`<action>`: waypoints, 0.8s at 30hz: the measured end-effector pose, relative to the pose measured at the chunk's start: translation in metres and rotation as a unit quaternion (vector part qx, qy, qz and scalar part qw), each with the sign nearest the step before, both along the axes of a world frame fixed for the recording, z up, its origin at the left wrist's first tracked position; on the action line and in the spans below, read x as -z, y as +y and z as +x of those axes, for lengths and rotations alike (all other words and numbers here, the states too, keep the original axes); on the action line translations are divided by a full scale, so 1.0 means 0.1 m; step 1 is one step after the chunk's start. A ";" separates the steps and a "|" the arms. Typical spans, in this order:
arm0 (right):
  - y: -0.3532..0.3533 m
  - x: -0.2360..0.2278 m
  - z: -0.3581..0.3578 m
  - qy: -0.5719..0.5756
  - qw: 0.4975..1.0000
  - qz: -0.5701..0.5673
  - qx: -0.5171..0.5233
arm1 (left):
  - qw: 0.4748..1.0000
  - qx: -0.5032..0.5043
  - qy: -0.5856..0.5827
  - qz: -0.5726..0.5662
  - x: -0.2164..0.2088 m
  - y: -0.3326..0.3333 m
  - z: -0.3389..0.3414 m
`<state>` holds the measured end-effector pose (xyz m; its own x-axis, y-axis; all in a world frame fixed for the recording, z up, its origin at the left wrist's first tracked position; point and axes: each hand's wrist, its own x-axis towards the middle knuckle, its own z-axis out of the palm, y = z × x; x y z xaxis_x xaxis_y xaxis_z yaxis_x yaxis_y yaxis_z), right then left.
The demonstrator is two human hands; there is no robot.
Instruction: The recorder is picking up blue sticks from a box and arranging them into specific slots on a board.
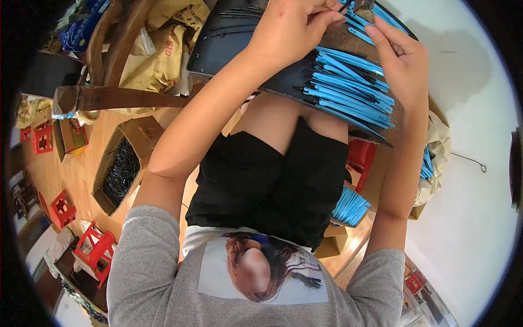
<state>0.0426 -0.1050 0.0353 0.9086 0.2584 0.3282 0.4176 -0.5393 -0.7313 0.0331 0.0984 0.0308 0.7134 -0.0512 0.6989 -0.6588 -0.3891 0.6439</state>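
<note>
At the top edge my left hand (pixel 294 27) is closed in a pinch, with a thin black piece (pixel 343 6) at its fingertips. My right hand (pixel 403 60) faces it, thumb and forefinger nearly together beside several slim blue strips (pixel 359 35); what they hold is hidden. A small brownish metal part (pixel 364 5) lies between the two hands, cut off by the frame. Below them, a pile of blue strips (pixel 354 90) with small end holes, mixed with black ones, rests on the dark work board (pixel 283 76) over my lap.
Thin black strips (pixel 234 27) lie on the board's far left. A wooden bar (pixel 131 100) juts out at left. On the floor stand a carton of black pieces (pixel 122 169), red stools (pixel 95 250) and a box of blue strips (pixel 350 207). A white surface (pixel 468 218) fills the right.
</note>
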 end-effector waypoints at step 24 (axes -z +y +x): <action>0.06 -0.08 -0.39 -0.100 0.961 -0.217 -0.138 | 0.978 -0.064 0.064 0.189 0.28 0.21 -0.45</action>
<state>0.0033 -0.0992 0.0431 0.7158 0.6327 0.2954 0.6972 -0.6243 -0.3522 -0.0120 0.1194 0.0031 0.8107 -0.1932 0.5526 -0.5130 -0.6892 0.5117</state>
